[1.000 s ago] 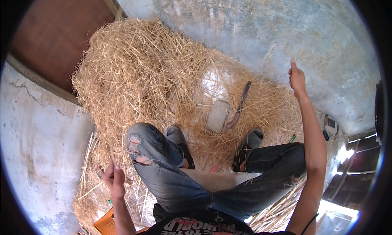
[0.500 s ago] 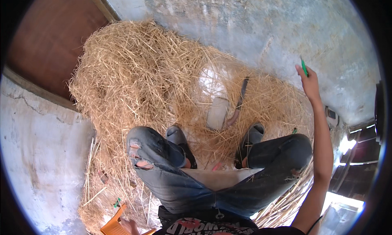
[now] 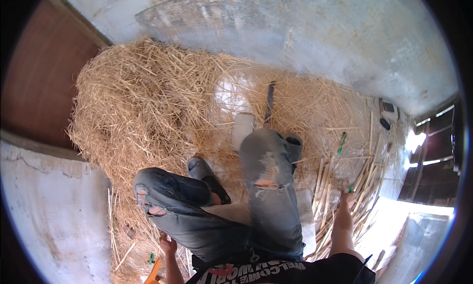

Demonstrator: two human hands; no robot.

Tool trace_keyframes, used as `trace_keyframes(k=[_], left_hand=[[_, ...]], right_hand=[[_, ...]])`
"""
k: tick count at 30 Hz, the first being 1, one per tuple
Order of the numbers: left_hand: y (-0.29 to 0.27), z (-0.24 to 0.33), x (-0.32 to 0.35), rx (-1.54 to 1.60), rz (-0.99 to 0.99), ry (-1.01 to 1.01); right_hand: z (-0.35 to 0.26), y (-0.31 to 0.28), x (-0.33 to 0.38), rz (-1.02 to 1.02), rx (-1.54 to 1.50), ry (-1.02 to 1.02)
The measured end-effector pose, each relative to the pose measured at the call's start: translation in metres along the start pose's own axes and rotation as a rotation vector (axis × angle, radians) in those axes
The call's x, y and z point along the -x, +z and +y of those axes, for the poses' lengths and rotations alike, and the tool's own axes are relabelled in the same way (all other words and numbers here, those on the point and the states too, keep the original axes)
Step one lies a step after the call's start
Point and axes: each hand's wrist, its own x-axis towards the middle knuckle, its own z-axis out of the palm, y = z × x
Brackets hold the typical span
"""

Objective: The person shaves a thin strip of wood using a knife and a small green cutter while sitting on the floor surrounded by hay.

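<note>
My right hand (image 3: pixel 347 200) is low on the right, its fingers closed around a slim green pen-like tool (image 3: pixel 351 189) that mostly disappears in the grip. Bundled stalks (image 3: pixel 322 185) lie beside and beneath that hand. My left hand (image 3: pixel 168 244) is by my left thigh, fingers loosely bent and holding nothing visible. Below it an orange plastic object (image 3: pixel 153 271) is cut off by the lower edge. Another slim green item (image 3: pixel 342 143) lies on the floor beyond the stalks.
A large straw heap (image 3: pixel 133 96) fills the left and middle, against a plastered wall (image 3: pixel 295 32). A dark-bladed tool (image 3: pixel 270 104) and a grey block (image 3: pixel 243 130) lie before my raised right knee (image 3: pixel 266 151). Small dark devices (image 3: pixel 388 107) rest at the right wall.
My right hand has come down from near the wall to the stalks. My right knee has swung inward and up, uncovering the stalks. My left hand has moved up from beside the orange object.
</note>
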Motion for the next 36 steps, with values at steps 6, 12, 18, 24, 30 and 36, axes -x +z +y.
trace_keyframes(k=[6,12,18,24,30,36], left_hand=[[-0.041,0.081,-0.070,0.261,0.012,0.461],[-0.046,0.109,-0.078,0.303,-0.057,0.575],[-0.027,0.130,-0.078,0.323,-0.076,0.530],[-0.023,0.130,-0.073,0.335,-0.053,0.482],[-0.015,0.135,-0.079,0.355,-0.078,0.476],[-0.011,0.129,-0.077,0.366,-0.078,0.453]], right_hand=[[0.050,0.059,0.069,0.283,-0.152,-0.254],[0.006,0.047,0.132,0.213,-0.278,-0.565],[-0.024,0.068,0.085,0.053,-0.239,-0.373],[-0.023,0.095,0.014,-0.157,-0.270,-0.370],[-0.022,0.094,0.032,0.035,-0.173,-0.442],[-0.053,0.073,0.069,0.101,-0.241,-0.375]])
